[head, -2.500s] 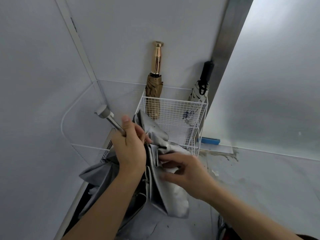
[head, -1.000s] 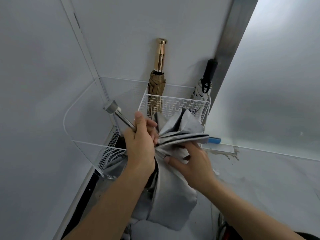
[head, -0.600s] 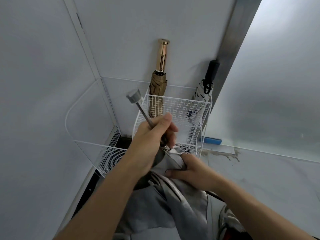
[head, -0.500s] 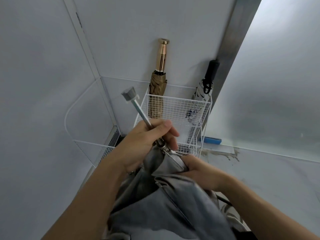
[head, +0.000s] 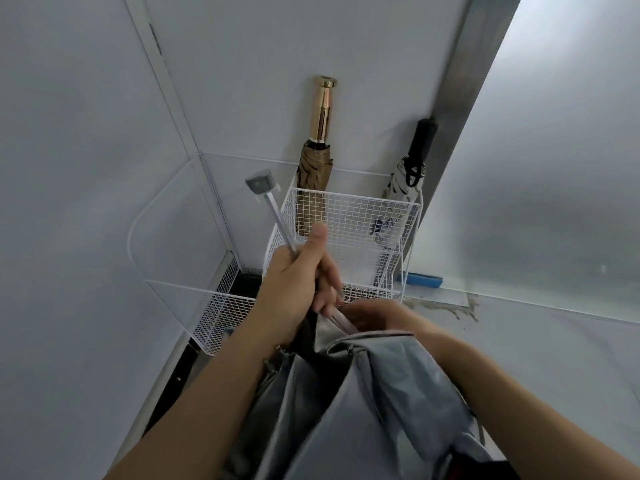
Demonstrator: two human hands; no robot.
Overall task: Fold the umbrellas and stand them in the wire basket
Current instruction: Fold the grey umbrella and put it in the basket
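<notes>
Mid-fold on the grey umbrella (head: 363, 393), held low and just short of the wire basket (head: 346, 195). Clamps the left grip (head: 298, 278) round the metal shaft (head: 277, 220), thumb laid up along it. Points that shaft up and away to the left, ending in a grey end cap (head: 261, 181) just left of the basket rim, with the loose canopy hanging back toward the body. Tucks the right grip (head: 374, 317) in just below the left, at the canopy's neck. Looks to be curled on the cloth there, though blurred and half hidden.

For the coming move: basket straight ahead and a little right of the left grip, beyond the knuckles. Long axis of the umbrella from body to end cap, slanted rather than upright. Left grip nearer the basket (right one lower, closer to the body). Probably calls for collapsing the shaft and wrapping the canopy before any standing.

Three umbrellas in all: the grey one in hand, plus a tan umbrella (head: 313, 174) with a gold handle and a white patterned umbrella (head: 401, 188) with a black handle. Both folded and upright along the basket's back side, against the wall. Two wire pieces: the tall basket and a lower wire rack (head: 207, 306) to its left. One blue object (head: 420, 280) by the wall on the right.
</notes>
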